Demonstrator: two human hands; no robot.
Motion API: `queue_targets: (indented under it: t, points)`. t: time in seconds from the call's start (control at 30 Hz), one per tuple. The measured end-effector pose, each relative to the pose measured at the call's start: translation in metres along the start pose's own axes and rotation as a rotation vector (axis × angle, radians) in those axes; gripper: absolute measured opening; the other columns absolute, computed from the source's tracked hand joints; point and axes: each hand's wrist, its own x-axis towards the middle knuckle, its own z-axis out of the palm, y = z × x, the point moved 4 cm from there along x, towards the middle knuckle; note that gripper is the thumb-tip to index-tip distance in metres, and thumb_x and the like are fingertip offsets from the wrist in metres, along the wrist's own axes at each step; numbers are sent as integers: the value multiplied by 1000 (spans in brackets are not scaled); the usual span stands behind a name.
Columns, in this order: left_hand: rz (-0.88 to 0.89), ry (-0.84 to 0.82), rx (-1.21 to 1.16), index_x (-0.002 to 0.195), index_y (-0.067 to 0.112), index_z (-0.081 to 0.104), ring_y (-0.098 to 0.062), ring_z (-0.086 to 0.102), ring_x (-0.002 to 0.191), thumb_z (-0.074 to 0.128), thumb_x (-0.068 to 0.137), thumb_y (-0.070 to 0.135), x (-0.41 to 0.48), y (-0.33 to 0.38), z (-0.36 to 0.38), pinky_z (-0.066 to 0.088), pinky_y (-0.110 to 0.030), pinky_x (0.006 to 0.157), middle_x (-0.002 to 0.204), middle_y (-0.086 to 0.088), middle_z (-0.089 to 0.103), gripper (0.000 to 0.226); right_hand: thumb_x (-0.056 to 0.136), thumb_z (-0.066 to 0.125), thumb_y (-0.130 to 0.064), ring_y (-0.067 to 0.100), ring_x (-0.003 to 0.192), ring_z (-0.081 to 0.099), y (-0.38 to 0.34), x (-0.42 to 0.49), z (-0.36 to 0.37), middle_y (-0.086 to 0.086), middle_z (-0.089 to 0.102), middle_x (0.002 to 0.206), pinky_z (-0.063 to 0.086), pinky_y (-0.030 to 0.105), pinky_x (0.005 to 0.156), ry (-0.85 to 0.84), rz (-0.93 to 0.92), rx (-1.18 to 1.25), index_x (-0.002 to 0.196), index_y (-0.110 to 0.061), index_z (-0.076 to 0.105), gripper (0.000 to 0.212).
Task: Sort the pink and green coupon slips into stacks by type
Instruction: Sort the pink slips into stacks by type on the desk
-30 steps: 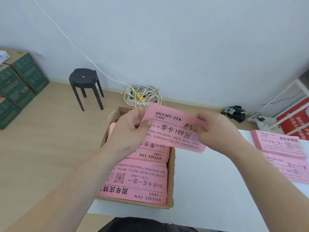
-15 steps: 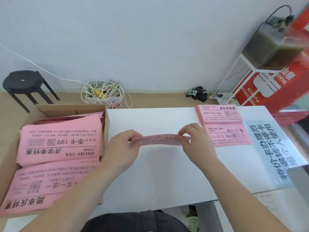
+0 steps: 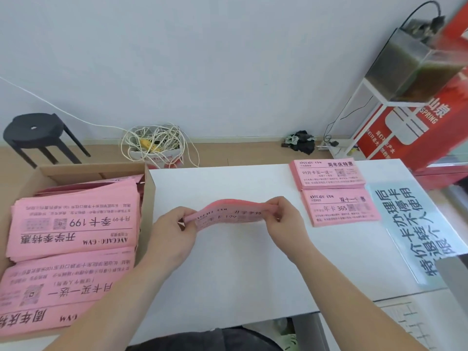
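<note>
**Barely readable: the pink bundle between my hands**

I have a bundle (image 3: 228, 211) of pink slips over the white surface (image 3: 228, 274), one end in each hand. My left hand (image 3: 174, 234) pinches the left end and my right hand (image 3: 286, 221) pinches the right end. On both, the fingers curl round the paper and the tips are lost behind it. The bundle bows upward in the middle and lies nearly edge-on to me. Only "199" and part of a heading show on its top slip. I cannot tell how many slips it holds, or whether its lower edge touches the surface.

At my left an open box (image 3: 149, 188) holds two pink stacks, printed upside down to me. The 199 stack (image 3: 73, 221) sits farther back. The front stack (image 3: 63, 287) runs off the left edge of view, so its heading is cut, and my left forearm covers its right corner.

On the surface to my right lie the 99 stack (image 3: 329, 173) and, just in front of it, the 365 stack (image 3: 339, 207), whose smaller print is blurred. Beside them lies a sign (image 3: 415, 224) under glare. Its near end is hidden by something grey that I cannot make out.
</note>
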Motion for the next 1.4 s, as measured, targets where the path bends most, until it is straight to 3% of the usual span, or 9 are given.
queue_targets:
  t: [0.17,0.3,0.53,0.77,0.9,1.03,1.13,1.3,1.4]
  points:
    - [-33,6,-19,103,29,67,-11,65,79,62,94,16,3,1,2,53,-30,73,98,13,69,17,96,57,-5,6,82,62,-1,6,-3,-5,69,99,45,10,57,3,3,21,99,-26,60,21]
    - [-56,-3,5,109,31,63,-9,65,82,60,96,20,5,0,4,53,-27,70,103,16,64,18,96,58,-5,-5,96,63,1,7,1,-15,67,112,49,8,68,-5,0,83,119,-42,57,43]
    - [-71,-33,70,113,30,59,-10,65,85,59,94,16,7,1,10,53,-28,72,100,9,68,23,98,51,-4,6,107,59,0,15,10,-12,63,119,53,35,93,-23,-148,-91,124,-38,62,44]
    - [65,-201,159,145,58,31,-14,68,77,53,97,16,6,20,33,54,-32,68,85,4,71,68,93,45,-3,14,102,55,-3,12,-27,-9,53,118,50,37,82,6,-126,-318,134,-36,52,53]
    - [76,-387,73,134,51,51,-14,73,84,55,96,16,1,38,80,62,-40,81,95,10,73,51,87,48,-1,14,92,55,16,5,-74,-5,51,116,51,37,73,-39,18,-386,142,-39,46,67]
    - [110,-442,31,127,42,58,-10,69,68,56,99,15,-9,59,123,62,-36,74,98,11,72,39,89,51,2,16,88,60,50,-4,-118,2,63,102,50,28,64,22,58,-256,125,-36,56,53]
    - [239,-381,152,115,46,58,-7,55,57,54,100,21,-14,66,133,51,-27,63,80,15,68,30,99,47,-4,4,83,60,71,-13,-137,-11,67,98,43,18,61,135,0,-191,108,-35,58,34]
    - [440,-276,306,111,39,61,-9,56,68,59,99,21,-31,68,129,37,-15,62,92,41,57,21,96,51,2,-1,96,60,89,-29,-135,-8,65,101,40,7,71,267,-62,-79,106,-25,59,30]
    - [557,-278,364,125,41,57,-7,59,71,63,96,19,-42,59,131,41,-11,61,101,31,57,38,92,54,8,7,98,60,96,-37,-126,-3,62,101,41,15,72,303,-133,-103,103,-23,56,33]
